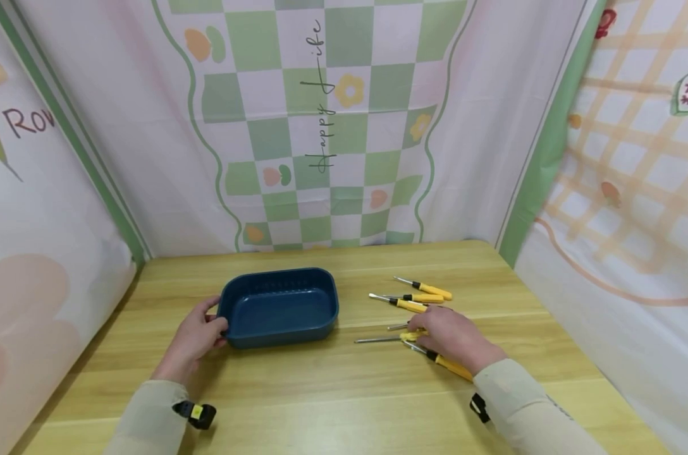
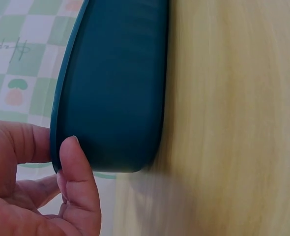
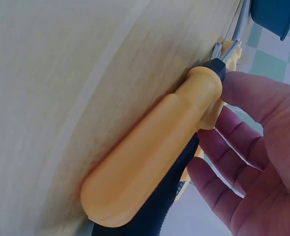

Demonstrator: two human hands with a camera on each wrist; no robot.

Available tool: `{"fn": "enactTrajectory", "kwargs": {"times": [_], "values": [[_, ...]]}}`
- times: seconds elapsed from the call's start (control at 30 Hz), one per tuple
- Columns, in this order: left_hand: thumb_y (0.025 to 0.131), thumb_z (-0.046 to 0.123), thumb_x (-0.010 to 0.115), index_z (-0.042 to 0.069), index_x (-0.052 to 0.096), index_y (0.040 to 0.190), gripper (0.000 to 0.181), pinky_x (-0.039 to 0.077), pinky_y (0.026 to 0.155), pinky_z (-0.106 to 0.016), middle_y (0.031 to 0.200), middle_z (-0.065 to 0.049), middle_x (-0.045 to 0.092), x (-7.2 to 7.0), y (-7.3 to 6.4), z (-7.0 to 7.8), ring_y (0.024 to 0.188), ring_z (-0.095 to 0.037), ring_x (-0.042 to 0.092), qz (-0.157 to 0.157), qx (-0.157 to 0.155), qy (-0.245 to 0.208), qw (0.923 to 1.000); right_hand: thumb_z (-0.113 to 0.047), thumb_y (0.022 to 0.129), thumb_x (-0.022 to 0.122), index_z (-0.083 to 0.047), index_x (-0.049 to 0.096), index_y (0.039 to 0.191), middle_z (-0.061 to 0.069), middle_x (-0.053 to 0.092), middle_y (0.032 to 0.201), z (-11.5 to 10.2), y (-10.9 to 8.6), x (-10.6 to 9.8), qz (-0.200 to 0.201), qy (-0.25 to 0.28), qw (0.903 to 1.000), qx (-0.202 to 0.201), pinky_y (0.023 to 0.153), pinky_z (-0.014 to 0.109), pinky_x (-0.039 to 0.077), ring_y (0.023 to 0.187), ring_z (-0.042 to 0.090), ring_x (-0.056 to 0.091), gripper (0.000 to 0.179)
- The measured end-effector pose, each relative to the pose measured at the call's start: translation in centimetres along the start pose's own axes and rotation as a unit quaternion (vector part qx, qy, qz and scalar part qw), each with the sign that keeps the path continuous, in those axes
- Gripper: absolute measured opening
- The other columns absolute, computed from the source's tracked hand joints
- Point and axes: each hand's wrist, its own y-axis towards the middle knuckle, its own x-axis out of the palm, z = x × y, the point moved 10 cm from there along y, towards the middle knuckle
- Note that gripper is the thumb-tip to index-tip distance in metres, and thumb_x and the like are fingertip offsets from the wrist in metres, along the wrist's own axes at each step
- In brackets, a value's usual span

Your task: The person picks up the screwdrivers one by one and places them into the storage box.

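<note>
A dark blue rectangular plastic container (image 1: 281, 309) sits on the left half of the table, nothing inside. My left hand (image 1: 195, 336) pinches its rim at the left end; in the left wrist view the thumb (image 2: 76, 172) lies outside the wall. To the right lies a loose group of screwdrivers with yellow handles. My right hand (image 1: 454, 335) reaches down among them, thumb and fingers around the yellow handle of a long-shafted screwdriver (image 1: 378, 340). In the right wrist view, another screwdriver (image 3: 150, 157), yellow with a black collar, lies in front and partly hides that handle.
Beyond the right hand lie more yellow screwdrivers (image 1: 432, 291), shafts pointing left. A black-handled tool (image 3: 159, 196) shows beneath the front screwdriver in the right wrist view. The wooden table (image 1: 321, 404) is bounded by patterned curtains (image 1: 344, 126) at the back and both sides.
</note>
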Motion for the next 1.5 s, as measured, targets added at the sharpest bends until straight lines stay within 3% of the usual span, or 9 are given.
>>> {"fn": "enactTrajectory", "kwargs": {"times": [0.2, 0.83, 1.17, 1.33, 1.5], "values": [[0.108, 0.015, 0.051, 0.006, 0.034, 0.161, 0.057, 0.061, 0.071, -0.032, 0.126, -0.021, 0.049, -0.2, 0.1, 0.1, 0.082, -0.019, 0.061, 0.015, 0.006, 0.007, 0.9998, -0.016, 0.089, 0.082, -0.02, 0.08, 0.11, -0.004, 0.076, 0.105, 0.2, 0.0, 0.4, -0.015, 0.007, 0.9998, 0.007, 0.087, 0.044, 0.059, 0.095, 0.015, 0.069, 0.021], [0.106, 0.007, 0.051, 0.004, 0.034, 0.16, 0.057, 0.06, 0.07, -0.033, 0.12, -0.019, 0.051, -0.2, 0.1, 0.4, 0.082, -0.018, 0.061, 0.011, 0.013, -0.001, 0.9998, -0.016, 0.095, 0.076, -0.018, 0.078, 0.113, -0.001, 0.075, 0.107, -0.2, -0.2, 0.1, -0.022, 0.021, 0.9995, -0.005, 0.087, 0.045, 0.058, 0.096, 0.018, 0.069, 0.018], [0.106, 0.006, 0.052, 0.004, 0.036, 0.16, 0.057, 0.059, 0.068, -0.03, 0.119, -0.018, 0.052, 0.0, 0.0, 0.5, 0.083, -0.019, 0.06, 0.009, 0.018, 0.002, 0.9998, -0.013, 0.097, 0.068, -0.018, 0.078, 0.112, -0.004, 0.076, 0.107, -0.6, -0.4, -1.5, 0.008, 0.076, 0.9958, -0.05, 0.089, 0.045, 0.058, 0.097, 0.016, 0.07, 0.019], [0.105, 0.006, 0.053, 0.004, 0.039, 0.158, 0.055, 0.059, 0.067, -0.029, 0.117, -0.018, 0.053, 0.1, -0.2, 0.7, 0.083, -0.019, 0.061, 0.012, 0.02, 0.001, 0.9997, -0.015, 0.101, 0.065, -0.021, 0.077, 0.111, -0.011, 0.073, 0.097, -1.1, -0.7, -2.6, 0.024, 0.125, 0.9896, -0.066, 0.077, 0.033, 0.056, 0.083, 0.004, 0.062, 0.017], [0.105, 0.005, 0.053, 0.003, 0.039, 0.158, 0.055, 0.058, 0.067, -0.028, 0.119, -0.019, 0.053, 0.2, -0.4, 0.7, 0.085, -0.019, 0.061, 0.008, 0.022, 0.0, 0.9997, -0.016, 0.103, 0.063, -0.018, 0.075, 0.115, -0.011, 0.064, 0.087, -1.0, -0.7, -3.0, 0.01, 0.178, 0.9832, -0.039, 0.065, 0.025, 0.047, 0.072, 0.004, 0.051, 0.017]]}}
